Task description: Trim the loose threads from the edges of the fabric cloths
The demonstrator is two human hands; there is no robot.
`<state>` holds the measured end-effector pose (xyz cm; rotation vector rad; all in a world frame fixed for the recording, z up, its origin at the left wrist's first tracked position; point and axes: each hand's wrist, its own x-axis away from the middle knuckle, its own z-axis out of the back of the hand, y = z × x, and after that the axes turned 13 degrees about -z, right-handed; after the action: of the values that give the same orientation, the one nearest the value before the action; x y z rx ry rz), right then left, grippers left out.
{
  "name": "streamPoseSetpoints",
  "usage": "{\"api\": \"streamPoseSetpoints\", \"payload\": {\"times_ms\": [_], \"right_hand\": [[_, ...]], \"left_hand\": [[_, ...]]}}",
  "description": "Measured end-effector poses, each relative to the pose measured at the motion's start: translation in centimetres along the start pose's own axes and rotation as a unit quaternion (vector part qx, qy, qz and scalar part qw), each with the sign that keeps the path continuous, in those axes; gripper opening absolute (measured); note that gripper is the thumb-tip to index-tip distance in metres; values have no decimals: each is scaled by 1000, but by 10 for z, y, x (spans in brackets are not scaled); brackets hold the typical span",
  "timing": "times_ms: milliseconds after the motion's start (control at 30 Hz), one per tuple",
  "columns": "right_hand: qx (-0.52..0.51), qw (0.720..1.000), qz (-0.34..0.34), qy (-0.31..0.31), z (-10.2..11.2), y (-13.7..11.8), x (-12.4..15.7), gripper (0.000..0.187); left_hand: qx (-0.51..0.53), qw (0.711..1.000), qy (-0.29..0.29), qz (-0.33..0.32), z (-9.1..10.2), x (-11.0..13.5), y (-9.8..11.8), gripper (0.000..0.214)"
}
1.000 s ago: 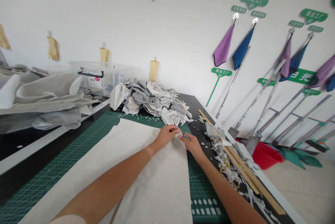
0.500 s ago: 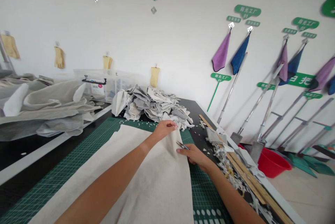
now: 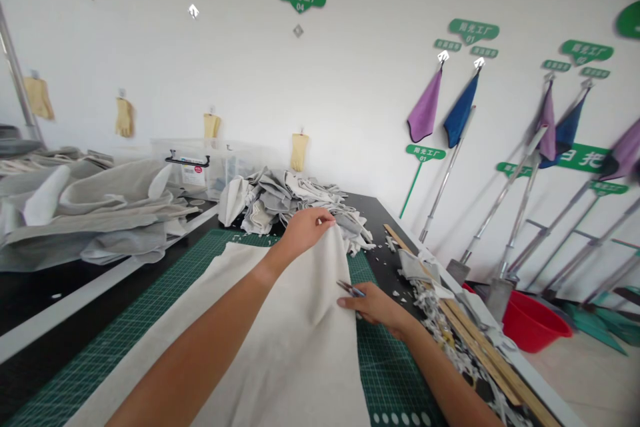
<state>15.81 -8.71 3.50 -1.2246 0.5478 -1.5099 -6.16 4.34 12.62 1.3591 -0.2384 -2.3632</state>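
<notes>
My left hand [image 3: 305, 230] is shut on the top corner of a large cream cloth panel [image 3: 280, 354], pinching it and lifting it off the table. The panel lies on a green cutting mat [image 3: 385, 360]. My right hand [image 3: 375, 307] rests at the panel's right edge, holding small blue-handled scissors [image 3: 350, 290] with their blades pointing left. The scissor blades are above the cloth edge, and I cannot tell whether they touch it.
A heap of grey and white cloth pieces [image 3: 295, 207] lies beyond the mat. To the right are cloth scraps [image 3: 440, 310] and long wooden strips [image 3: 480, 354]. Grey fabric [image 3: 85, 214] and a clear plastic box [image 3: 200, 167] stand at left. A red basin [image 3: 533, 322] sits on the floor.
My left hand has risen and lifted the cloth corner higher. My right hand with the scissors has moved down and away from it. The view has tilted slightly upward.
</notes>
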Motion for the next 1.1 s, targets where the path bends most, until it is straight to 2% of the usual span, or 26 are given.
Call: {"api": "streamPoseSetpoints", "payload": {"times_ms": [167,300,433,533,633,700,767,867,1000,1100], "right_hand": [[17,997,-10,-73,-8,-6,8,41],[4,988,-9,-152,-30,-12,14,34],[-97,975,9,-200,-60,-18,18,33],[-209,948,-8,-239,-71,-19,19,48],[-274,918,-20,-287,-67,-19,24,60],[-271,919,-2,-286,-62,-20,29,62],[-226,932,3,-282,-61,-22,33,59],[-153,938,-27,-309,-70,-24,38,52],[-142,914,-71,-374,-91,-22,41,53],[-122,901,-73,-411,-98,-20,43,52]], "left_hand": [[-82,990,109,-42,37,-15,28,13],[-113,973,198,-34,64,-25,47,13],[-118,959,257,-26,81,-31,67,13],[-134,948,284,-39,90,-33,76,11],[-157,937,308,-44,99,-36,74,11],[-166,931,324,-40,106,-38,68,11],[-168,923,345,-34,113,-40,62,12],[-170,906,386,-29,124,-42,59,12],[-181,888,420,-36,140,-42,65,9],[-195,879,432,-43,152,-43,64,9]]}}
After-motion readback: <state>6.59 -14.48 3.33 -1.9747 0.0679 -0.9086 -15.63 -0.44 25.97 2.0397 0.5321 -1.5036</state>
